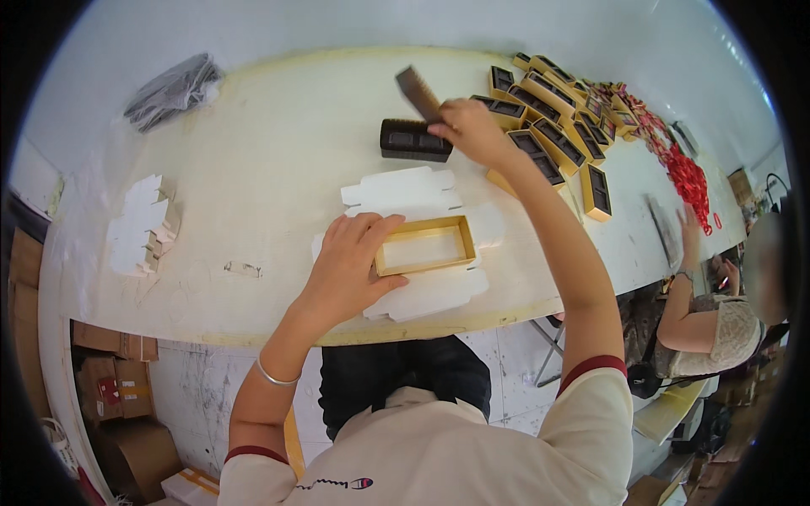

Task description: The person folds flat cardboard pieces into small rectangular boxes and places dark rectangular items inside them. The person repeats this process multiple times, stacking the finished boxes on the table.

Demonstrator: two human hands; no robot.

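Note:
My left hand grips the left end of an open gold box, a shallow rectangular carton with a pale inside. Under it lie flat white carton blanks with cut flaps. Held up in my right hand is a dark plastic insert tray, pinched at its lower end and tilted. Just below it, a stack of black insert trays stands on the table, apart from the gold box.
Gold boxes with black inserts crowd the table's right. Red bands lie beyond them. More white blanks are at the left, with a plastic-wrapped dark bundle behind. A co-worker sits at the right. Cardboard boxes fill a lower-left space.

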